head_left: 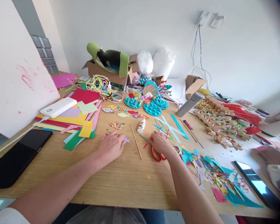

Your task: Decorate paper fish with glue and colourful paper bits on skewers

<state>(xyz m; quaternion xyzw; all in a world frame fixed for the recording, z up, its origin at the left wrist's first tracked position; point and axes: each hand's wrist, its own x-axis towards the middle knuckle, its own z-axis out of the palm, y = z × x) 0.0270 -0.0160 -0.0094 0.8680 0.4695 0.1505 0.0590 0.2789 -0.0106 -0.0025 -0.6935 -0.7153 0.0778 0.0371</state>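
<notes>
My left hand point(112, 145) lies on the table with its fingers bent over a purple paper fish point(126, 140), whose tail sticks out beside the fingertips. Tiny paper bits point(116, 125) are scattered just beyond that hand. To the right, my right hand point(159, 142) is closed, with a green paper strip point(144, 137) at its fingertips. Red-handled scissors point(156, 154) lie partly under this hand, their blades hidden. Between the hands are a thin wooden stick point(136, 142) and a small white glue bottle point(141, 125), lying tilted.
Paper fish point(123, 115) and blue egg-carton pieces point(152, 109) lie farther back. Coloured paper sheets point(84, 96), a power bank point(58, 107) and a phone point(18, 155) are at left. At right are a grey flask point(190, 104), paper scraps point(214, 174) and another phone point(256, 183).
</notes>
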